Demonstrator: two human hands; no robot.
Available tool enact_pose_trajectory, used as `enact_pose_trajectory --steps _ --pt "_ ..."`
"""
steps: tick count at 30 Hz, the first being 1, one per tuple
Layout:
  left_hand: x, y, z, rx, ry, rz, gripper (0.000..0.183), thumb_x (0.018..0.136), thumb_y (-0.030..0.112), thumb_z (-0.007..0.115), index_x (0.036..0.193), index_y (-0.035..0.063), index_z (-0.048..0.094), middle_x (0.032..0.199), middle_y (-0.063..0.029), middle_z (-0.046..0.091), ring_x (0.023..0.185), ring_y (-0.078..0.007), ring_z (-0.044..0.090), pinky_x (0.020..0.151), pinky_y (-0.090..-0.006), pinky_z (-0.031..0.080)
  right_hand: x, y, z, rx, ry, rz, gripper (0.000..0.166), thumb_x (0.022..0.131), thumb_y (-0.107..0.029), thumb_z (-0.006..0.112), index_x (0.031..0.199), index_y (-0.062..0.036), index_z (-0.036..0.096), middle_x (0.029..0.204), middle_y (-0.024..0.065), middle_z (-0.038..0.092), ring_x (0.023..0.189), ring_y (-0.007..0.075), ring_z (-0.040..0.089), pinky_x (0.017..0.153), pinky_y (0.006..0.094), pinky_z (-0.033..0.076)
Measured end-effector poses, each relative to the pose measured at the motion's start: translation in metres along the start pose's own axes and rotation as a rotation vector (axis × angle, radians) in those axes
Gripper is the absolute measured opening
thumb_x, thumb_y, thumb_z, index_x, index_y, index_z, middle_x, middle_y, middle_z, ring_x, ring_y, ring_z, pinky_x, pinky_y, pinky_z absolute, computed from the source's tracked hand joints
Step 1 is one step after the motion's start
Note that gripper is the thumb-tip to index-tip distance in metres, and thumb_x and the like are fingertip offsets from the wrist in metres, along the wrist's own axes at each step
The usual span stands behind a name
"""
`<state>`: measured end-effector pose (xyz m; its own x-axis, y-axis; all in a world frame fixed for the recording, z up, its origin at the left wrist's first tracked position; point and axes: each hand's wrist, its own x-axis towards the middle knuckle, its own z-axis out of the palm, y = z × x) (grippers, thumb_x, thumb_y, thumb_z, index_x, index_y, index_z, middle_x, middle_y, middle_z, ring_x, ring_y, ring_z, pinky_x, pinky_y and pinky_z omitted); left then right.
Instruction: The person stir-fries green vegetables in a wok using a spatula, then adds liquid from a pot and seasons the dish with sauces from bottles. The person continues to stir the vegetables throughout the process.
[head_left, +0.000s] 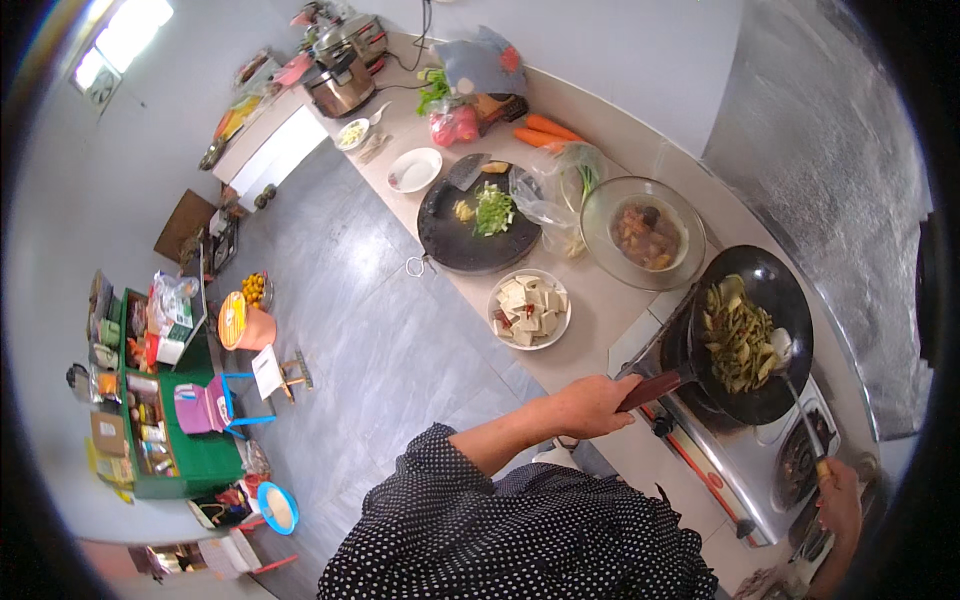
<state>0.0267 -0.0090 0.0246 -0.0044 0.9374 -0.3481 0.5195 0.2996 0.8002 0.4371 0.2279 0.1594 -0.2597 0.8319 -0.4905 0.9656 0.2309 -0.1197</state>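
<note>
My left hand (592, 406) grips the reddish-brown handle (651, 390) of a black wok (796, 311) on the gas stove (750, 480). Sliced green-brown vegetables (739, 337) with red bits lie inside the wok. In my right hand (838, 491) is the handle of a metal spatula (806, 424), whose blade rests in the wok at the food's right edge. Left of the wok stands a white bowl of cut tofu (528, 309) topped with some red pieces. Behind the wok, a clear glass lid or dish (596, 251) surrounds a bowl of reddish-brown stewed food (646, 236).
A round black chopping board (480, 251) holds chopped scallions (493, 210), minced garlic or ginger and a cleaver blade. Nearby are a white plate (415, 170), carrots (547, 133), plastic bags and a cooker (341, 82). A second burner (802, 450) lies beneath my right hand's spatula.
</note>
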Motion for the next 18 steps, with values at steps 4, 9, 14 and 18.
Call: enact_pose_trajectory --steps 4,9,14,18 --pt "-0.004 -0.006 0.006 0.01 0.052 0.031 0.06 0.086 0.025 0.061 0.136 0.0045 0.036 0.087 -0.0249 0.064 0.084 -0.0433 0.062 0.074 -0.0498 0.047 0.033 -0.002 0.016 0.573 -0.228 -0.043 0.04 0.093 -0.016 0.052 0.129 0.001 0.049 0.065 0.0082 0.055 0.033 0.0121 0.043 0.03 0.027 0.037" --pt "-0.007 -0.007 0.008 0.005 0.063 0.026 0.061 0.086 0.026 0.061 0.137 0.0055 0.036 0.088 -0.0256 0.064 0.085 -0.0435 0.062 0.074 -0.0504 0.047 0.046 0.001 0.074 0.98 -0.271 -0.093 0.036 0.09 -0.017 0.059 0.121 -0.0012 0.053 0.065 0.0045 0.054 0.037 0.0099 0.046 0.031 0.0244 0.037" --pt "0.002 -0.008 0.01 0.047 0.034 0.008 0.06 0.085 0.027 0.06 0.138 0.0094 0.037 0.094 -0.0262 0.064 0.089 -0.0441 0.061 0.076 -0.0513 0.047 0.062 0.016 0.121 1.047 -0.192 -0.116 0.028 0.09 -0.01 0.057 0.116 -0.0017 0.055 0.07 -0.0022 0.052 0.05 0.0044 0.047 0.041 0.0192 0.037" --pt "0.001 -0.012 0.005 0.074 0.021 0.038 0.058 0.085 0.025 0.06 0.137 0.0093 0.039 0.107 -0.0256 0.063 0.098 -0.0445 0.06 0.084 -0.0494 0.047 0.034 -0.013 0.101 0.628 -0.031 -0.281 0.041 0.085 -0.005 0.057 0.125 0.0041 0.054 0.08 0.0046 0.058 0.069 0.0088 0.053 0.061 0.0237 0.045"
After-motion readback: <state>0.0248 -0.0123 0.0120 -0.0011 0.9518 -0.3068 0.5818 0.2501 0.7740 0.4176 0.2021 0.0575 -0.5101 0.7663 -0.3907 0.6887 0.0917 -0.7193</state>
